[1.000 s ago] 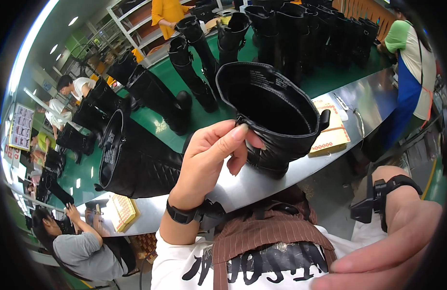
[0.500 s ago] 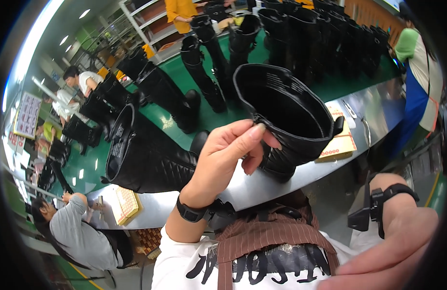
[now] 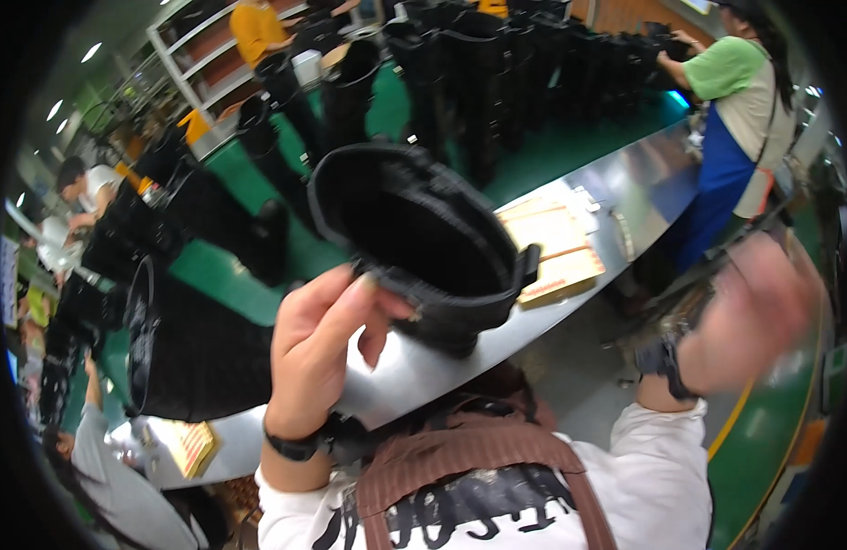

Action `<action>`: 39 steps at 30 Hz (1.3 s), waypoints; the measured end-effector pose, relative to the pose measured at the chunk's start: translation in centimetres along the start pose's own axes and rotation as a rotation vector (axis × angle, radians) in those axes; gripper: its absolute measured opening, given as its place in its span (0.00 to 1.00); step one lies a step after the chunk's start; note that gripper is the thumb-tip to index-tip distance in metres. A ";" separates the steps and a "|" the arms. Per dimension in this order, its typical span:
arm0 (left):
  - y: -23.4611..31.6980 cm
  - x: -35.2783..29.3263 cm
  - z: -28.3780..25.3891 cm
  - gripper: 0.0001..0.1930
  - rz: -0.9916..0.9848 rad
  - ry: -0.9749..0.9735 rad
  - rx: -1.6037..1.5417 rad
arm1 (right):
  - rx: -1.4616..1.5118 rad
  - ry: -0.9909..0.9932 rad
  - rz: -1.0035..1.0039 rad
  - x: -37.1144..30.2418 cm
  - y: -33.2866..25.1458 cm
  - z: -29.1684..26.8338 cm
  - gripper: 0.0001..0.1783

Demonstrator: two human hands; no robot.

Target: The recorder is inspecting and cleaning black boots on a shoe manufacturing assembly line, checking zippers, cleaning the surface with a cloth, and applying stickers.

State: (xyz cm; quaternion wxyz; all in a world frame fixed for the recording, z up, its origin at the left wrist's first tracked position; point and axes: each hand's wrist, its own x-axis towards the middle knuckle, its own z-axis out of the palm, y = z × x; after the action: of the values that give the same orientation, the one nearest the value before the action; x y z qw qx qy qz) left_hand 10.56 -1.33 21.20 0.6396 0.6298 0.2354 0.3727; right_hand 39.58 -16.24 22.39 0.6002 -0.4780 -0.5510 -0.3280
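A tall black boot (image 3: 419, 234) stands in front of me, its wide opening facing up toward me and a small loop tab on its right rim. My left hand (image 3: 318, 344) is closed on the near-left rim of this boot, pinching it between thumb and fingers near what looks like the zipper top. My right hand (image 3: 763, 307) is raised far off to the right, away from the boot. Motion smears its fingers, so their pose is unclear. Left of my left hand is another black boot (image 3: 199, 353), tilted with its opening toward the left.
The green table (image 3: 236, 275) has a metal front edge (image 3: 387, 390) and carries many black boots (image 3: 533, 73). Yellowish stacks lie at right (image 3: 570, 252) and left (image 3: 192, 447). One co-worker (image 3: 735, 101) handles boots at the far right; others sit along the left.
My right hand has risen from the lower right and moved outward. The view has shifted, so the boots appear farther left. My left hand keeps its pinch on the boot rim.
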 end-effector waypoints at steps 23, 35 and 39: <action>-0.8 0.8 -0.6 0.18 0.017 -0.092 -0.040 | -0.363 -0.385 -0.012 -3.5 21.4 10.1 0.10; -0.9 1.9 1.2 0.19 0.085 -0.001 0.040 | 0.081 -0.816 -0.222 8.8 -5.3 9.1 0.12; -0.8 2.0 1.2 0.18 0.077 0.001 0.050 | -0.133 -0.774 -0.645 8.9 -5.9 9.3 0.20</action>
State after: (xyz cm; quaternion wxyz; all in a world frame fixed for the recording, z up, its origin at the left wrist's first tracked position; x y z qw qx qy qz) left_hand 12.89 -0.47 20.92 0.6085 0.6540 0.2207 0.3915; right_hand 32.46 -8.29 31.77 0.1884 -0.4074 -0.8305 -0.3298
